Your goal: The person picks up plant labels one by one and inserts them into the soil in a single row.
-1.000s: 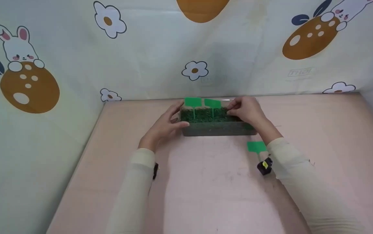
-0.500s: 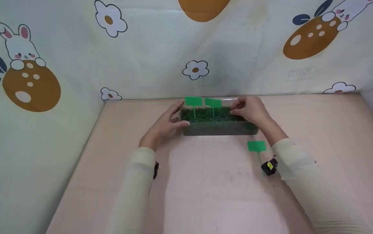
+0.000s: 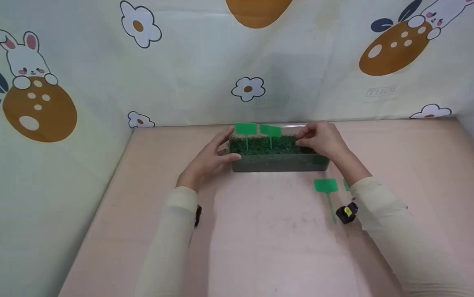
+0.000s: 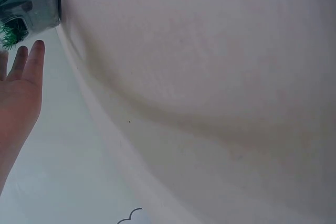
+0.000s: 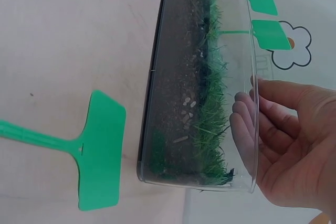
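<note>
A clear plastic box of dark soil and green grass stands near the back of the table. Two green plant labels, one at the left and one beside it, stick up from the grass. My left hand steadies the box's left end, thumb at the front corner, fingers at the back; its fingers look straight. Over the right part reaches my right hand, fingers loosely bent at the grass, with some showing through the clear wall. I see nothing held in it.
Another green plant label lies on the table in front of the box's right end. A further green piece is mostly covered by my right sleeve. Behind the box rises a patterned backdrop.
My right hand has shifted slightly to the right along the grass, uncovering more of it. A green piece now peeks out beside the right sleeve. My left hand stays at the box.
</note>
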A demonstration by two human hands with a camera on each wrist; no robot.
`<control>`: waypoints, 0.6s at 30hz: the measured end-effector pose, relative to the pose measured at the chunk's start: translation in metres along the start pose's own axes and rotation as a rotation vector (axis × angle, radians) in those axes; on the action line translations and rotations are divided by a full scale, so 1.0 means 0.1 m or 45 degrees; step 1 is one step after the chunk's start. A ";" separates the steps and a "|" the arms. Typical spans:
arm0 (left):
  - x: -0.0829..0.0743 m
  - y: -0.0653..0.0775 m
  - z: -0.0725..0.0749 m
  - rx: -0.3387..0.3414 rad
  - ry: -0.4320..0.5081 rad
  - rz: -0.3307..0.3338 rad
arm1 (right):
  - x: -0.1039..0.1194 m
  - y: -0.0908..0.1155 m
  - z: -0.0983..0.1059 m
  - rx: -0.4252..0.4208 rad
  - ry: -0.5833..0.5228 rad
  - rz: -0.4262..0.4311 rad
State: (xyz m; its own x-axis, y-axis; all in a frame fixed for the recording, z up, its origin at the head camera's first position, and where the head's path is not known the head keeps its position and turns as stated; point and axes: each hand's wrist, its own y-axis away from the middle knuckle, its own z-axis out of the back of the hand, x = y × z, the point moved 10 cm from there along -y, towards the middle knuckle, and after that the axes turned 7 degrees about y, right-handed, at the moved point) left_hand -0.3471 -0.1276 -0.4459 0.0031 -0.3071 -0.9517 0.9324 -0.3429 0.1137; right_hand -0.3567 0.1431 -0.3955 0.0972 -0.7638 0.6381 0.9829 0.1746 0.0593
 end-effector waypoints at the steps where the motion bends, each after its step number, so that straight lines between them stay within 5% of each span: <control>1: 0.00 0.00 0.00 -0.002 -0.002 0.001 | 0.00 0.00 0.01 -0.001 0.003 -0.001; 18: 0.01 0.00 0.00 0.000 0.008 0.003 | 0.01 0.15 0.12 -0.015 0.040 -0.002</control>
State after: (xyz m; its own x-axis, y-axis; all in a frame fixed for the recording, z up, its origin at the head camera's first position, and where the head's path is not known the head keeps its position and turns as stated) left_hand -0.3468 -0.1283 -0.4462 0.0076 -0.3023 -0.9532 0.9324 -0.3423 0.1160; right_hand -0.3435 0.1523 -0.3846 0.1001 -0.7832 0.6136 0.9848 0.1659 0.0511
